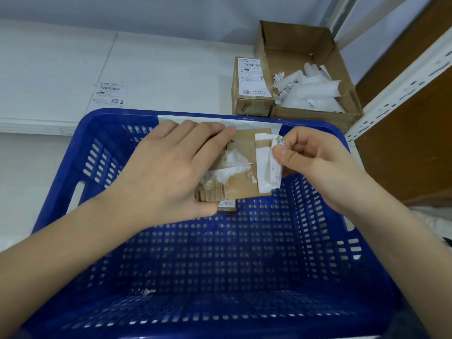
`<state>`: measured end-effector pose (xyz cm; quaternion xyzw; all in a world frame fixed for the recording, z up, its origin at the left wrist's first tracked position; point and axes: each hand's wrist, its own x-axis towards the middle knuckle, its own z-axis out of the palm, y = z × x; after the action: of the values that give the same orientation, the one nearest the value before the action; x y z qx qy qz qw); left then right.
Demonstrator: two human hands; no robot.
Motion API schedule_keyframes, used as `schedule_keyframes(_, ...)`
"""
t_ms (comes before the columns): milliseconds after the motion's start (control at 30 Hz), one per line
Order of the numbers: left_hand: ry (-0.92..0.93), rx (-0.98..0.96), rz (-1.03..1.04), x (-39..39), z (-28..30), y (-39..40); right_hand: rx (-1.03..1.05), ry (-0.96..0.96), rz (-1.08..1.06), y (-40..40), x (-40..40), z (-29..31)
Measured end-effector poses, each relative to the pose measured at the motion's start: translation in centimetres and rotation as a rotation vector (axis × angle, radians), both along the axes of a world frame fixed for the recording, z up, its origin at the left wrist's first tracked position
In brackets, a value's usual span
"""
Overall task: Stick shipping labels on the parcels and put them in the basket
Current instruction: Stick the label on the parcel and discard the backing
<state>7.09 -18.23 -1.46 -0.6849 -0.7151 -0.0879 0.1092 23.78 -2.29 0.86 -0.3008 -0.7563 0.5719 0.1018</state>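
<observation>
A person leans over a blue perforated plastic basket (73,152) that fills the lower part of the view. Above its far end, the left hand (168,165) grips a small cardboard parcel (242,172), fingers laid across its top face and thumb curled under the near edge. The parcel is held roughly flat, its broad face turned up, and its long axis appears to run left to right across the basket. Torn white paper remnants and clear tape cover part of that face.

The right hand (315,160) pinches a white shipping label (267,165) between thumb and fingertips at the parcel's right end. The label is a narrow strip running front to back, partly curled up off the cardboard, with printed code visible at its top.

On the white counter (159,69) beyond the basket, a second parcel (252,86) stands already labelled, long axis pointing away from the viewer. Just right of it, touching, an open cardboard box (293,37) holds curled white backing papers (315,91). A loose label sheet (108,92) lies flat on the counter, well to the left.
</observation>
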Motion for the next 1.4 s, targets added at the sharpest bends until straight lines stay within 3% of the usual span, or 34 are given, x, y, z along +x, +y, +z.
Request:
schedule_keyframes(267,0.068,-0.033,-0.008,0.7,-0.8,0.4,0.374,-0.090,-0.043,-0.5,-0.2,-1.4)
schedule_keyframes(533,0.118,-0.088,0.011,0.9,-1.7,0.1,1.097,-0.186,0.009,-3.7,-1.4,-5.3)
schedule_keyframes(633,0.126,-0.137,0.031,0.8,-2.3,-0.1,1.217,-0.195,0.017,-4.2,-1.4,-6.8)
schedule_keyframes(733,0.118,-0.157,0.039,0.8,-2.3,0.1,1.151,-0.151,0.070,-4.0,-1.0,-6.7)
schedule_keyframes(867,0.141,-0.166,0.048,0.9,-2.2,0.1,0.559,-0.176,-0.006,-3.4,-1.2,-5.1)
schedule_keyframes(933,0.151,-0.173,0.055,1.0,-2.1,0.0,0.397,-0.185,-0.087,-3.2,-1.4,-4.8)
schedule_keyframes(1133,0.149,-0.195,0.055,1.2,-2.1,0.0,0.258,-0.160,-0.128,-3.1,-1.5,-5.4)
schedule_keyframes(1400,0.122,-0.136,0.072,0.8,-1.6,0.1,0.466,-0.186,-0.046,-4.0,-1.1,-5.2)
